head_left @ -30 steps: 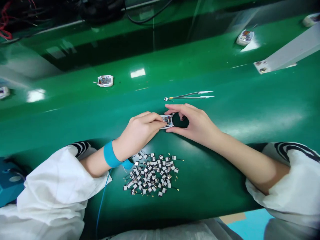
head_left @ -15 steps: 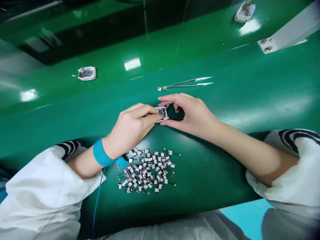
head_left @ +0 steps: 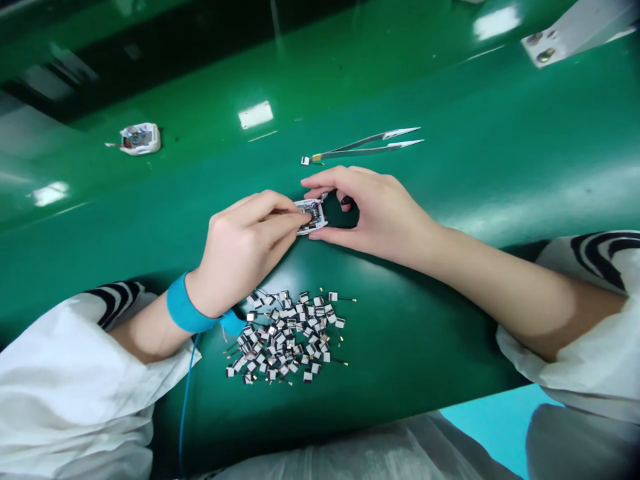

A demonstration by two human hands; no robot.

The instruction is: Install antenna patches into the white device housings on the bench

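A small white housing with a circuit board inside (head_left: 316, 215) is between my hands at the middle of the view. My left hand (head_left: 253, 233), with a blue wrist band, has its fingers pressed together over the housing's left part, fingertips on the board. My right hand (head_left: 380, 213) grips the housing's right end between thumb and fingers, curved in a C; a small dark thing shows by its inner fingers. Below lies a pile of small white-and-black parts with short cables (head_left: 285, 337). Tweezers (head_left: 370, 147) lie beyond my right hand, with a single small part (head_left: 305, 161) beside their end.
Another white housing with its board showing (head_left: 141, 139) sits at the far left on the green surface (head_left: 400, 333). A pale metal bracket with bolts (head_left: 575, 33) stands at the far right. A blue cord (head_left: 185, 407) runs down from the wrist band.
The whole view has shifted, so the hands, housing and tweezers appear further left and higher. The white housing at the far right has nearly left the picture. My grip looks much the same.
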